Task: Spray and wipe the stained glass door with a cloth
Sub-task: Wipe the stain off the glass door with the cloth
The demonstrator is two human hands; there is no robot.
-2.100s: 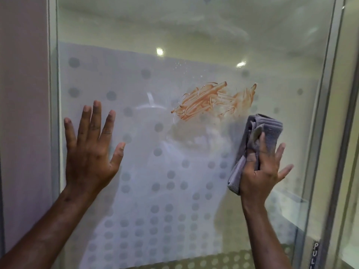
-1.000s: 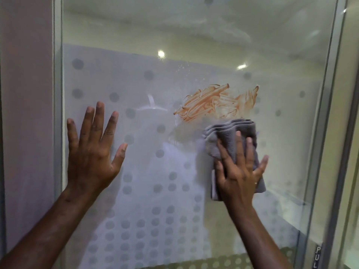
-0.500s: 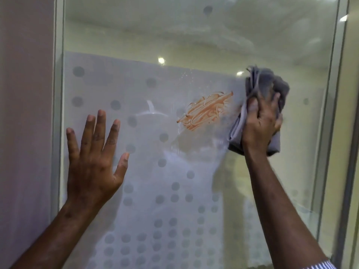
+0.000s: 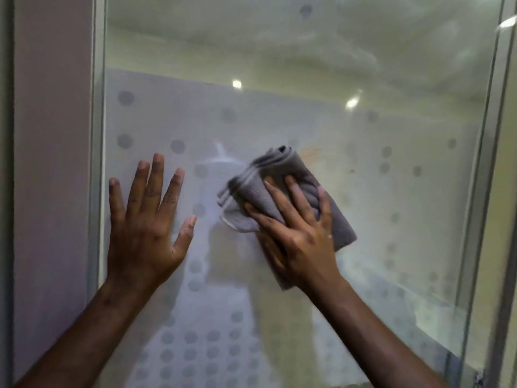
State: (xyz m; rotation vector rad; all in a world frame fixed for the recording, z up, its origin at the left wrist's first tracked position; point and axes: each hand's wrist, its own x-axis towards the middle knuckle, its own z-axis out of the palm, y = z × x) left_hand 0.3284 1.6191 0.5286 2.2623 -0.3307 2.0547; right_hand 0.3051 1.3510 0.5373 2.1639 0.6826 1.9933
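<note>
The glass door (image 4: 405,219) fills the view, frosted with rows of grey dots. My right hand (image 4: 299,233) presses a folded grey cloth (image 4: 268,175) flat against the glass at the centre, fingers spread over it. Only a faint orange smear (image 4: 316,152) shows on the glass just right of the cloth's top edge. My left hand (image 4: 145,225) lies flat on the glass to the left, fingers spread, holding nothing. No spray bottle is in view.
A metal door frame (image 4: 98,163) runs down the left beside a pale wall (image 4: 50,191). Another metal frame post (image 4: 486,191) stands at the right. Ceiling lights reflect in the upper glass.
My right hand swept the cloth from the upper right down and left across the orange stain, which is now nearly gone. My left hand stayed planted on the glass.
</note>
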